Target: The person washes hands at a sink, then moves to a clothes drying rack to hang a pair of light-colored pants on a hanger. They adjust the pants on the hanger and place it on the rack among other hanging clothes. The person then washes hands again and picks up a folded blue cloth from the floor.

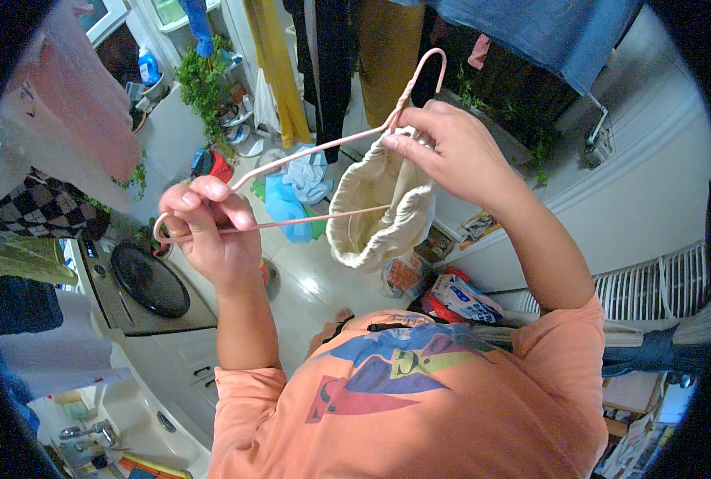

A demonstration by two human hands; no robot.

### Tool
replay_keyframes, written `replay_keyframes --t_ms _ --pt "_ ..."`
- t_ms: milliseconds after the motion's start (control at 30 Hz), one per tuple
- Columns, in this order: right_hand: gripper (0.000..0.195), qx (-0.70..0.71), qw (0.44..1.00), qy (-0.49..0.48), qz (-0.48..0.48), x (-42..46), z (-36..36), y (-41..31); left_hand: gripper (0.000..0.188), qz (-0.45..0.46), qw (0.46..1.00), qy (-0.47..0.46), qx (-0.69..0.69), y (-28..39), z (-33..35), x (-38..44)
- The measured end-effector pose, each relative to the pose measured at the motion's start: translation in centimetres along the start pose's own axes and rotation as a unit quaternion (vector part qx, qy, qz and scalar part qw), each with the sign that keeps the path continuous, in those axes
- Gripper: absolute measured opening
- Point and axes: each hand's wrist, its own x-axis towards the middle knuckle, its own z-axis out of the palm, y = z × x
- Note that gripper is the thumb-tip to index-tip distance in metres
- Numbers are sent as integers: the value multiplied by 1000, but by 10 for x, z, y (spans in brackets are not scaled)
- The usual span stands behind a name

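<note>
A pink clothes hanger [307,151] is held up in front of me, its hook at the upper right. My left hand [211,221] grips the hanger's left end, fingers bent around the wire. With thumb and fingers my right hand [445,149] pinches the rim of a cream cloth item with a gathered elastic edge [373,239], just below the hook. The cloth's opening faces me, and the hanger's lower bar runs into it. Whether the right fingers also hold the hanger's neck cannot be told.
Hanging garments, among them yellow trousers [277,78] and a blue garment [529,36], are above and ahead. A washing machine [152,287] and a sink [128,413] stand at the left. Blue cloths [289,203] lie low ahead; a plastic package [463,296] is at the right.
</note>
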Motion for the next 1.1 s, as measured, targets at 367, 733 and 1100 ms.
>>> replay_keyframes --t_ms 367,733,1100 --pt "16 216 969 97 -67 20 33 25 16 61 990 -128 9 -10 -4 45" --pt "19 454 867 169 115 19 45 38 69 -194 951 -36 238 -73 -35 -5" --pt "19 468 851 187 146 -8 38 40 49 -72 735 -419 528 -90 -31 -12"
